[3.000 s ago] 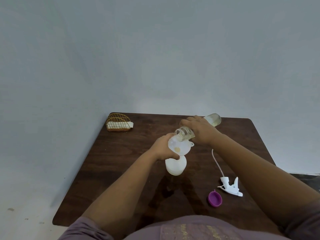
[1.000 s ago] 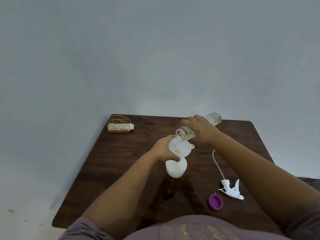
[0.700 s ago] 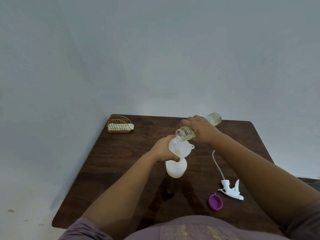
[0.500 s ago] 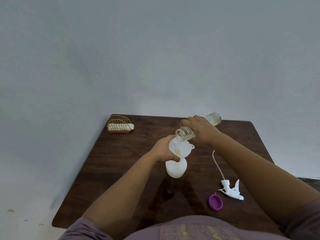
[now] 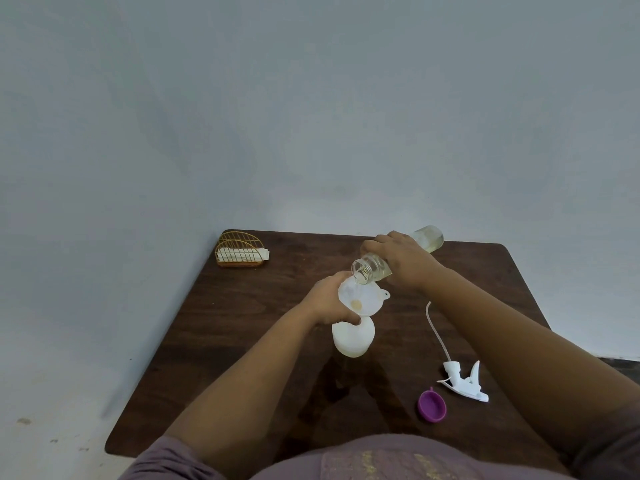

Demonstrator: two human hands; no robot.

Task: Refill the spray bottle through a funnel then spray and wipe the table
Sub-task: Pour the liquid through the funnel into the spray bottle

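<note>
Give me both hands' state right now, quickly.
Left hand: fingers curled round the white funnel atop the spray bottle.
Right hand: holds the tilted clear bottle, mouth over the funnel.

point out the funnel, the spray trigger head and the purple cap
funnel (image 5: 360,296), head view, on the inside of its white bowl.
spray trigger head (image 5: 464,382), head view, on its white body, lying on the table.
purple cap (image 5: 432,405), head view, on its open inside.

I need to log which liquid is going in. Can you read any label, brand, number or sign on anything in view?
None can be read.
Clear bottle in the right hand: no label visible.
White spray bottle, funnel, trigger head, purple cap: plain.
Wire holder: no text.
</note>
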